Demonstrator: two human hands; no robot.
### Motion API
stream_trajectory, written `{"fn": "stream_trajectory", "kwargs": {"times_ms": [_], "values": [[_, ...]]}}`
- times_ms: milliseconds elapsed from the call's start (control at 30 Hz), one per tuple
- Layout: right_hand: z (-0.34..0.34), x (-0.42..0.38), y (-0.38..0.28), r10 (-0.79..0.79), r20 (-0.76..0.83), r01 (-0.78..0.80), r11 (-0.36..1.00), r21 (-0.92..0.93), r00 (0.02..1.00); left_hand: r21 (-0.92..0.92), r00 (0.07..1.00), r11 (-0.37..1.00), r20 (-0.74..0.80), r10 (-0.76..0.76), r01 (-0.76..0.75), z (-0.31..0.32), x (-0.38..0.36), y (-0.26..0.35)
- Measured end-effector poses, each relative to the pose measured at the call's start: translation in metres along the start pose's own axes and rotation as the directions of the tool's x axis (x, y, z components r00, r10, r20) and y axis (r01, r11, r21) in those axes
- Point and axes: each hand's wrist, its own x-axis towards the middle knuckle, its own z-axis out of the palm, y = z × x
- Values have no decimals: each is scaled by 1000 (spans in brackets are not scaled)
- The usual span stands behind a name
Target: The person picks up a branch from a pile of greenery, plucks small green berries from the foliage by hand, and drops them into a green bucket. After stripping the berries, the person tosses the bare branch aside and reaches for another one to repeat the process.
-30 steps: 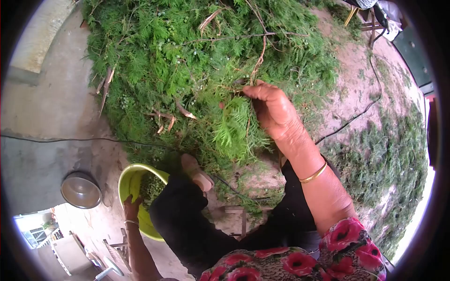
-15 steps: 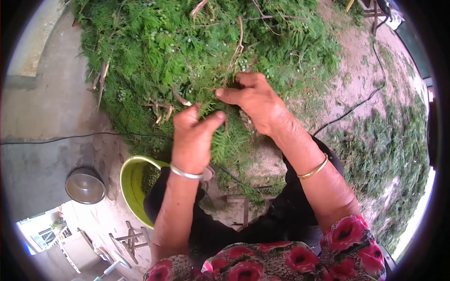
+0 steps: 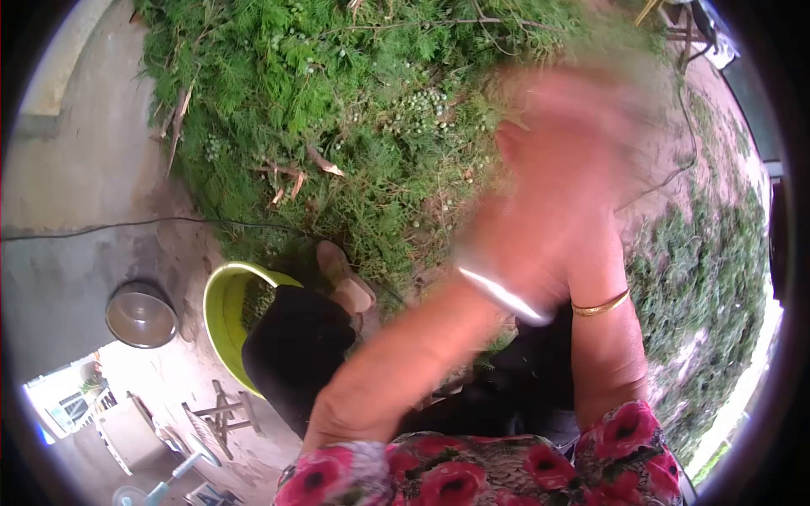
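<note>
My left hand (image 3: 527, 232) and my right hand (image 3: 582, 126) are together at the right of the view, over the edge of the leafy pile. Both are smeared by motion, and their fingers do not show clearly. A faint greenish blur lies beyond the right hand; whether either hand holds a sprig I cannot make out. In front of me spreads a large heap of green conifer branches (image 3: 287, 93) with pale green seed cones (image 3: 426, 110) among the leaves. Broken twigs (image 3: 323, 160) lie on the heap.
A yellow-green bucket (image 3: 221, 295) with small green pieces inside stands by my left knee. Beside it are a metal basin (image 3: 141, 316) and a wooden folding stool (image 3: 221, 409). A black cable (image 3: 110, 225) crosses the floor. More cut greenery (image 3: 709, 278) covers the ground at right.
Both hands have swung right and away from the middle of the heap, where they had a green sprig between them. My left arm now reaches across toward the right one.
</note>
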Motion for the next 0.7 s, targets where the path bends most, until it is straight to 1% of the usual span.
{"fn": "stream_trajectory", "kwargs": {"times_ms": [33,67,100,133,167,200,233,267,300,333,367,400,433,467,500,533,567,600,633,667,700], "values": [[0,2,-3,-9,-25,9,999,31,1000,-331,983,929,27,181,-162,35,-2,56],[-2,3,-4,-43,-20,45,996,72,999,-622,934,730,-7,358,-284,83,-1,121],[-3,4,-5,-43,-22,44,997,62,999,-537,908,740,-329,258,-405,120,-4,165],[-5,5,-6,-53,-7,53,996,70,999,-257,904,870,-199,378,-420,79,2,138],[-8,6,-5,-59,5,59,995,82,998,48,896,896,-28,444,-442,43,3,104],[-11,1,-1,-48,-2,48,995,86,999,45,899,899,-18,437,-436,26,3,69],[-18,-8,4,-155,124,148,987,63,980,-267,970,945,-200,135,-187,23,-4,23],[-20,-14,6,-252,250,247,968,52,935,-581,937,814,-268,-222,26,26,-12,-20],[1,-4,2,-52,64,49,998,44,997,-726,835,670,-266,-481,155,34,-22,-58],[8,-8,6,-55,91,52,998,35,994,-546,796,794,-340,-501,267,54,-45,-122],[12,-12,9,-60,118,57,998,25,991,-607,735,680,-219,-642,412,74,-82,-184],[16,-15,12,-53,116,50,999,21,992,-45,795,804,-127,-593,593,102,-128,-263],[19,-18,16,-28,127,31,999,-18,991,-43,787,796,-124,-604,604,145,-191,-310],[21,-20,18,-7,139,15,998,-58,990,-176,685,674,3,-729,718,128,-199,-324],[23,-22,19,-4,134,12,998,-61,991,-178,682,670,8,-732,721,135,-203,-326],[23,-24,21,22,171,-10,997,-71,985,-610,200,180,-36,-979,771,145,-207,-326],[23,-26,22,51,208,-34,996,-81,977,-873,-308,-283,164,-937,397,138,-196,-307],[22,-27,23,54,199,-39,996,-81,978,-868,-145,-372,343,-928,328,138,-212,-325],[21,-28,23,62,203,-46,995,-85,977,-864,-146,-378,349,-926,332,143,-219,-347],[20,-27,23,65,207,-48,995,-87,976,-871,-127,-443,425,-896,214,150,-222,-369],[17,-25,24,60,196,-43,995,-87,979,-857,-100,-506,498,-862,95,150,-215,-378]]}}
